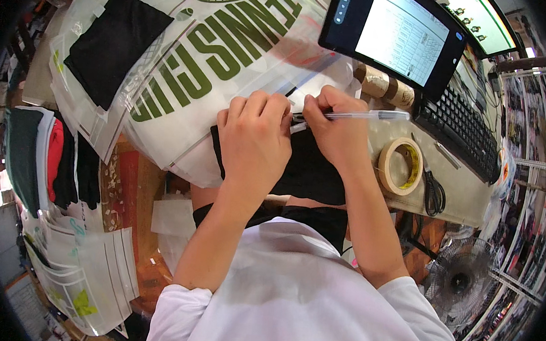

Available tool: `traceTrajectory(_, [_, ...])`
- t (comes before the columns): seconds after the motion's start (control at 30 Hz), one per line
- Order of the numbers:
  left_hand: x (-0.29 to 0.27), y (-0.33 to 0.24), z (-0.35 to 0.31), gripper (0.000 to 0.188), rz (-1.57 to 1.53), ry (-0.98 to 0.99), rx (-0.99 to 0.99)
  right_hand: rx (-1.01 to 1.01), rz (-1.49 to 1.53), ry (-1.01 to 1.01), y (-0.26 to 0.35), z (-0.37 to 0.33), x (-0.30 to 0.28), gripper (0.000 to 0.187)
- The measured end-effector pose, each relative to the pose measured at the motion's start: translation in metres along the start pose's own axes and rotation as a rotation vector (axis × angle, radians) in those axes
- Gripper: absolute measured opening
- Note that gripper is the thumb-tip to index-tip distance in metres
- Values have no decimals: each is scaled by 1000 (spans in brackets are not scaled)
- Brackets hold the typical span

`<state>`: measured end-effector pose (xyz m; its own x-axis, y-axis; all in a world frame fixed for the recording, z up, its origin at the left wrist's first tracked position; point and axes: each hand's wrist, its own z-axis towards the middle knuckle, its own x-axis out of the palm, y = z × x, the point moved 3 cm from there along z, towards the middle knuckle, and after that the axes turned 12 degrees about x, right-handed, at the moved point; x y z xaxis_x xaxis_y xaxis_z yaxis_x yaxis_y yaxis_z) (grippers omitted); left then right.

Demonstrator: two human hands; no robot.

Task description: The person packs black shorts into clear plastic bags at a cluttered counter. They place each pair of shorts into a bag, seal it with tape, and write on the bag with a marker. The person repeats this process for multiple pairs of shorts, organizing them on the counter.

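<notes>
My left hand (254, 137) is closed, its fingers pinching the upper edge of a black cloth garment (314, 170) spread at the table's front edge. A clear pen (381, 115) is gripped in my right hand (336, 124), its barrel pointing out to the right. The right fingertips come close to the left ones over the garment's edge, where a small pale piece, perhaps a label, shows between them. My fingers partly hide that spot. Beneath both hands lies a large white plastic sheet (154, 146) printed with green letters and a racket.
A folded black garment (117, 45) lies at the far left. To the right are a tape roll (384, 165), scissors (434, 194), a keyboard (462, 130) and a tablet-like screen (402, 37). Folded clothes (27, 153) and plastic bags (88, 284) sit left; a fan (459, 282) stands lower right.
</notes>
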<state>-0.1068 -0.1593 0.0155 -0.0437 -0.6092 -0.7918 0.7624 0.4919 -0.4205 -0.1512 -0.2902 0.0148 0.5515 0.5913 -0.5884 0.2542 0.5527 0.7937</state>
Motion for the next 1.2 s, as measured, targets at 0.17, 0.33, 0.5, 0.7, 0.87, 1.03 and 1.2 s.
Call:
traceTrajectory(0.17, [-2, -1, 0, 13, -25, -4, 4, 18, 48, -10, -5, 0, 0, 31])
traceTrajectory(0.33, [0, 0, 0, 13, -27, -12, 16, 25, 4, -1, -6, 1, 0, 31])
traceTrajectory(0.5, [0, 1, 0, 13, -45, -19, 15, 31, 28, 25, -5, 0, 0, 32])
traceTrajectory(0.7, [-1, 1, 0, 12, -40, 0, 11, 45, 56, 12, -5, 0, 0, 32])
traceTrajectory(0.87, [0, 0, 0, 12, -49, -21, 10, 53, 79, 23, -9, 0, 0, 31])
traceTrajectory(1.03, [-1, -1, 2, 13, -20, 1, 7, 6, 60, 40, -1, 1, -5, 25])
traceTrajectory(1.2, [0, -4, 3, 13, -16, -1, 12, -8, 132, -25, -4, 1, -3, 29])
